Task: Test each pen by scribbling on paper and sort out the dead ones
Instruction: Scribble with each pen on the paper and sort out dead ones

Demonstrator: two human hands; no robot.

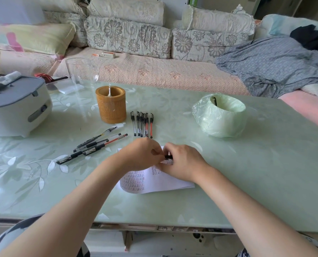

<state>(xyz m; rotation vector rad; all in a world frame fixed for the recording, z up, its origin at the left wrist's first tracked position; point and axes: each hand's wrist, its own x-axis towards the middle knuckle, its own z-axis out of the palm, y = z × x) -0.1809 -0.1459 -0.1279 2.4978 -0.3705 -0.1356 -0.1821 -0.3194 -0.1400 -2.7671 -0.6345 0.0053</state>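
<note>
Both hands meet over the near middle of the pale green glass-topped bench [265, 164]. The left hand [141, 154] and the right hand [182, 162] each have their fingers curled in on one clear-barrelled black pen [168, 157], held just above the white sheet of paper [160, 184]. Only a short black piece and a bit of clear barrel show between them, so I cannot tell whether a cap is involved or how the tip points.

The sheet carries rows of small marks in black and red, so testing looks well under way. Beyond the hands a neat row of six capped pens [142, 125], black and red, lies side by side. To the left a loose cluster of four or so pens [93, 145] is fanned across the bench. One dark pen [214, 101] stands in the round bin lined with a pale green plastic bag [219, 119] on the right — probably where the dead ones go. The round bamboo pen holder [111, 106] stands just behind the row.

Which group is tested and which is waiting cannot be read from here. My guess is the tidy row is done, leaving the pen in hand and the loose cluster — roughly half the job.
</note>
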